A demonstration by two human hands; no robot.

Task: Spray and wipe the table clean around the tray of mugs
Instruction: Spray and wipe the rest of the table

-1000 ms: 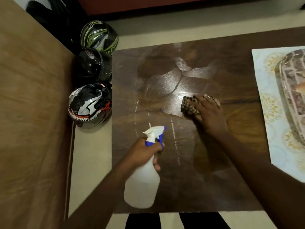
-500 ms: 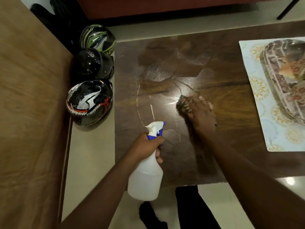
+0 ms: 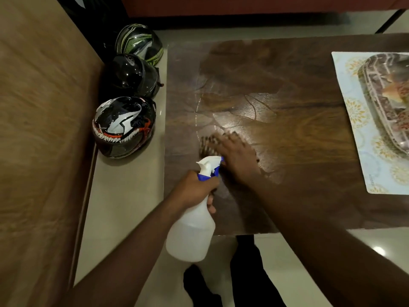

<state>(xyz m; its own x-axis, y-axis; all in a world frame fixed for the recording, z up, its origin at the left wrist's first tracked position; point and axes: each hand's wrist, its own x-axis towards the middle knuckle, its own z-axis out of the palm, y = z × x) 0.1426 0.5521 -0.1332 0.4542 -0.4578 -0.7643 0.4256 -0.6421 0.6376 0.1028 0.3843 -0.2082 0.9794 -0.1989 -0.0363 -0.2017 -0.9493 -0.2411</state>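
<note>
Table (image 3: 298, 129) fills the middle of the view, dark wood, its left half streaked with wet arcs and patches that catch the light, so that part looks sprayed and partly wiped. The drier wood to the right, toward the tray, appears untouched and probably remains to be done. The right hand (image 3: 238, 155) lies flat, pressing a checked cloth (image 3: 208, 144) onto the near-left area of the wet surface. The left hand (image 3: 194, 188) is wrapped around the neck of a white spray bottle (image 3: 192, 231), held just nearer than the cloth; how full it is cannot be told. At the far right the tray (image 3: 389, 100) sits on a pale placemat (image 3: 358, 138), its contents blurred. Three helmets (image 3: 124, 125) rest on the floor to the left.
</note>
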